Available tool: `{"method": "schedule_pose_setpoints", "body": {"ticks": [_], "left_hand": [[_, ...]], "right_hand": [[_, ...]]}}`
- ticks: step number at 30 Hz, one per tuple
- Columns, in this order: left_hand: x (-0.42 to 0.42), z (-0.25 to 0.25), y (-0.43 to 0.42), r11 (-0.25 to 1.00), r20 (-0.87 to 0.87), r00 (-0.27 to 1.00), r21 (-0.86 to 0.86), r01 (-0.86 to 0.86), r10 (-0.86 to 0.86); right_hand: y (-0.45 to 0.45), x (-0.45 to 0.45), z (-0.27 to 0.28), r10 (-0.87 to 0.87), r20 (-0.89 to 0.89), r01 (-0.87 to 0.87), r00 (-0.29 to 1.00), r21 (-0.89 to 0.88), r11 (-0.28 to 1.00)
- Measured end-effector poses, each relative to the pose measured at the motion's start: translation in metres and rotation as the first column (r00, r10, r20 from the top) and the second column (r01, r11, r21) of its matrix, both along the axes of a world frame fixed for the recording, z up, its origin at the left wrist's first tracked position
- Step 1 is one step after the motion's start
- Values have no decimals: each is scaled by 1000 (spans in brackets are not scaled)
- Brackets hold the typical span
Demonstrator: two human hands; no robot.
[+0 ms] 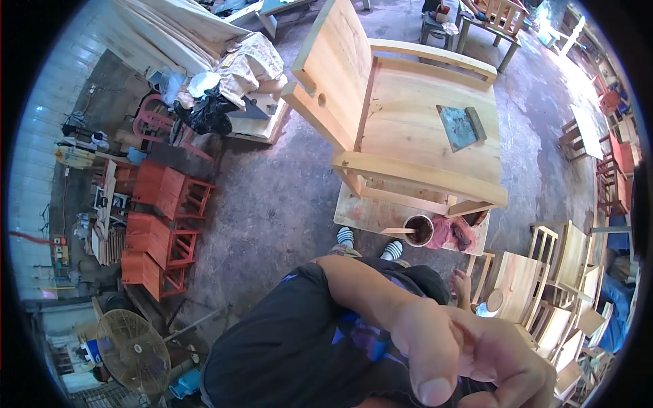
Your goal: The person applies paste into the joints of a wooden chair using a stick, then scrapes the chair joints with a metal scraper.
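Note:
My left hand (476,353) is raised close to the camera, its thumb and bent fingers apart. Nothing shows between them, though the lower frame edge cuts off some of the hand. Lower down and farther off, my right hand (461,282) hangs by my side, fingers loosely apart and its wrist partly covered by the left hand. In front of me stands a large bare-wood armchair (401,88). On its seat lies a flat metal scraper (456,128) with a wooden edge. A tub of dark paste (419,231) with a wooden stick (398,230) sits near my feet, beside a pink cloth (445,233).
The chair stands on a low board (354,211). Red-painted chairs (160,183) line the left, with a standing fan (134,350) nearer me. Several unpainted chairs (517,285) crowd the right. A cloth-draped pile (252,64) is at the back left.

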State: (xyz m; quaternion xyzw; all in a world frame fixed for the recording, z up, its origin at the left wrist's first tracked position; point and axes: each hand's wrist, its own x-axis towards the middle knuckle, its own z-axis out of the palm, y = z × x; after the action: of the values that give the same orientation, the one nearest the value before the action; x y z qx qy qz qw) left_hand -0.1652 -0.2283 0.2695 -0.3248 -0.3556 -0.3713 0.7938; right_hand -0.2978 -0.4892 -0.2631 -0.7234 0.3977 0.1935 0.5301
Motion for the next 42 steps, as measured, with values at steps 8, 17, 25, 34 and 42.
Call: {"method": "schedule_pose_setpoints", "body": {"ticks": [8, 17, 25, 34, 42], "left_hand": [[1, 9, 24, 975, -14, 979, -84, 204, -205], [-14, 2, 35, 466, 63, 468, -55, 883, -881], [-18, 7, 43, 350, 100, 342, 84, 933, -934], [-12, 7, 41, 429, 122, 415, 115, 896, -901], [-12, 4, 37, 573, 157, 552, 199, 795, -819]], "right_hand": [[18, -27, -8, -137, -55, 135, 989, -28, 990], [78, 38, 82, -134, 503, 453, 854, -589, 669], [38, 109, 124, -231, 694, 635, 682, -405, 658], [58, 152, 198, -76, 876, 779, 476, -380, 499], [48, 369, 258, 484, 586, 159, 650, -728, 666]]}}
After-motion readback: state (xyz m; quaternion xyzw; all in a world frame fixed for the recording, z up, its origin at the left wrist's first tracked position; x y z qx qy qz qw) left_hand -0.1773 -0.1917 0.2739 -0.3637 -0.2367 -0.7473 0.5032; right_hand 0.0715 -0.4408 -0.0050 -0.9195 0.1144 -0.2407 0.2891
